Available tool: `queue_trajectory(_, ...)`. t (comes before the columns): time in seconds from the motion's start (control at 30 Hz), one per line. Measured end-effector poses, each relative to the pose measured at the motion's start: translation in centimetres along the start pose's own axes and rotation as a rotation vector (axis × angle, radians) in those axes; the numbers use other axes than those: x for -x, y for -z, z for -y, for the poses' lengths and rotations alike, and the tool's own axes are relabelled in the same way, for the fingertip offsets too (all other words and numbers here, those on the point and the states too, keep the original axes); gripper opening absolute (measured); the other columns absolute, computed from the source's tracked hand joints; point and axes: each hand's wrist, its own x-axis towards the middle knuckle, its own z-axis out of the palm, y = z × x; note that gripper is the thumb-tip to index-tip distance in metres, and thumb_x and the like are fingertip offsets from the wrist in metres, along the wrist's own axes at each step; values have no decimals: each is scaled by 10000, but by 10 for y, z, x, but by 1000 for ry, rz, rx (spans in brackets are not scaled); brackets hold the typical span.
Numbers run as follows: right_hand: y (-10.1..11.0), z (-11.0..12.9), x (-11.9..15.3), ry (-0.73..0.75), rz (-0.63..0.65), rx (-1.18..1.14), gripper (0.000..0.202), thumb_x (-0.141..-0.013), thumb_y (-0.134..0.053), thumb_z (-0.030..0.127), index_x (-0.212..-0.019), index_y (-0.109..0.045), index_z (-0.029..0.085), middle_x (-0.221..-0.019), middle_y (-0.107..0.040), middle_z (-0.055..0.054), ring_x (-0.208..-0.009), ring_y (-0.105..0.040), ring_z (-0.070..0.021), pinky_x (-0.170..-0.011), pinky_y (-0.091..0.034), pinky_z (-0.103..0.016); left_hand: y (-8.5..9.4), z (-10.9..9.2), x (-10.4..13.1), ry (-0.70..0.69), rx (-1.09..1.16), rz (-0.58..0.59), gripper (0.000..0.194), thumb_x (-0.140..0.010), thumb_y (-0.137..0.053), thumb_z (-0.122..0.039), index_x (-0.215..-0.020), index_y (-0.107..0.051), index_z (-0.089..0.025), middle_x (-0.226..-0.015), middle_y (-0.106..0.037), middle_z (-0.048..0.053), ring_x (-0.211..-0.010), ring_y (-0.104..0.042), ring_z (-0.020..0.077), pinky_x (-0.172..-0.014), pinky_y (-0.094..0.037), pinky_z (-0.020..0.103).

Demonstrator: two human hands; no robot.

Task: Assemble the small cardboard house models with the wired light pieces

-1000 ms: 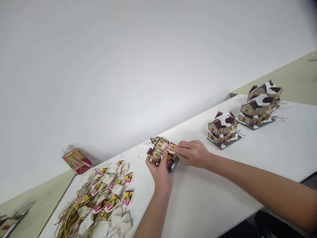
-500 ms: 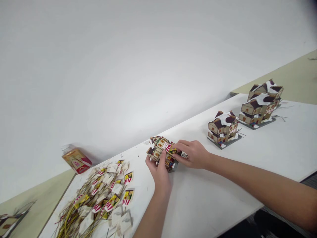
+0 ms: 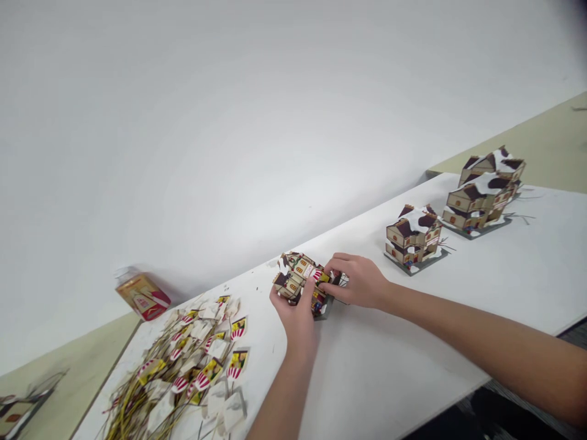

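A small model house (image 3: pixel 293 278) with yellow windows and white snow patches is tilted back in my left hand (image 3: pixel 298 318). The fingers wrap its left side and the thumb presses on the front. My right hand (image 3: pixel 360 281) pinches a small red-and-white striped awning piece (image 3: pixel 320 277) with a yellow picture, held against the house front beside a white sign. Thin wires show behind my right fingers. The house's grey base (image 3: pixel 324 307) shows below. How firmly the awning piece sits on the front, I cannot tell.
Left on the white table (image 3: pixel 367 379) lies a pile of striped awning pieces with wires (image 3: pixel 183 366). A red and tan carton (image 3: pixel 143 296) stands behind it. To the right stand a snowy model house (image 3: pixel 413 238) and two more houses (image 3: pixel 481 198), on grey bases with trailing wires.
The awning piece and my right fingers have shifted slightly to the right with the house, which has turned a little. My left hand keeps its hold. The other houses and the pile stay put.
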Motion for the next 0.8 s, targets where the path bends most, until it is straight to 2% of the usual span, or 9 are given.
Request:
queue_trajectory(0.17, -1, 0, 1, 40, -8, 42, 165, -818, -581, 374, -809, -628, 216, -828, -632, -22, -706, -545, -135, -577, -285, -244, -1, 1, -1, -10, -24, 8, 733, -607, -856, -305, -1193, -418, -267, -1149, -605, 61, -1012, -642, 188, -841, -566, 352)
queue_trajectory(0.4, 1, 2, 1, -7, -26, 38, 153, -828, -551, 345, -806, -630, 215, -828, -646, -21, -706, -559, -136, -578, -294, -244, -1, 0, -1, -17, -37, 4, 795, -567, -878, -250, -1199, -397, -272, -1148, -604, 68, -979, -653, 189, -807, -581, 346)
queue_trajectory(0.63, 0, 1, 2, 17, -35, 19, 237, -888, -485, 374, -821, -651, 218, -838, -657, -24, -728, -570, -136, -581, -296, -249, -1, 1, 0, -18, -25, 14, 754, -590, -868, -268, -1182, -402, -276, -1154, -603, 67, -991, -651, 196, -819, -581, 370)
queue_trajectory(0.8, 2, 0, -2, -54, -9, -53, 246, -869, -528, 417, -808, -664, 220, -823, -649, -20, -680, -538, -121, -578, -308, -246, -1, 0, 0, -30, -24, 19, 752, -593, -866, -266, -1187, -405, -263, -1167, -599, 76, -999, -650, 202, -826, -579, 372)
